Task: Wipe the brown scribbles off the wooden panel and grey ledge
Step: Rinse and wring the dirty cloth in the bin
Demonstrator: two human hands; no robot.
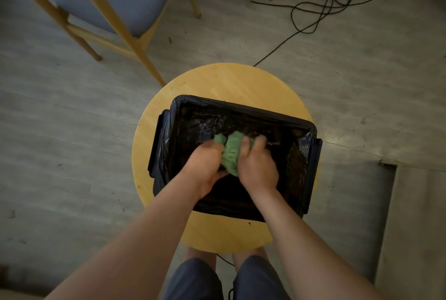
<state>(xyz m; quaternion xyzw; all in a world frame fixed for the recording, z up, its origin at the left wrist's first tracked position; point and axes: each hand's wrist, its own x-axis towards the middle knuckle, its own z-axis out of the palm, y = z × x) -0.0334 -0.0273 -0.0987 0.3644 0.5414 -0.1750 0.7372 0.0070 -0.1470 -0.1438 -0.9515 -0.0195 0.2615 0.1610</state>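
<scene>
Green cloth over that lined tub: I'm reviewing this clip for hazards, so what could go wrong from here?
The left hand and right hand grip the green cloth above the black-lined tub; wrung-out drips may clear its rim. The tub reaches the right edge of the round stool, so a hard press might tip it.

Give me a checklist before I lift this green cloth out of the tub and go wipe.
1. Grip on green cloth: ok, left hand and right hand both hold it.
2. Cloth above black-lined tub: ok.
3. Cloth wrung enough: cannot tell.
4. Tub resting on round stool: ok.
5. Floor path: not ok, black cable trails beyond the stool.
</scene>
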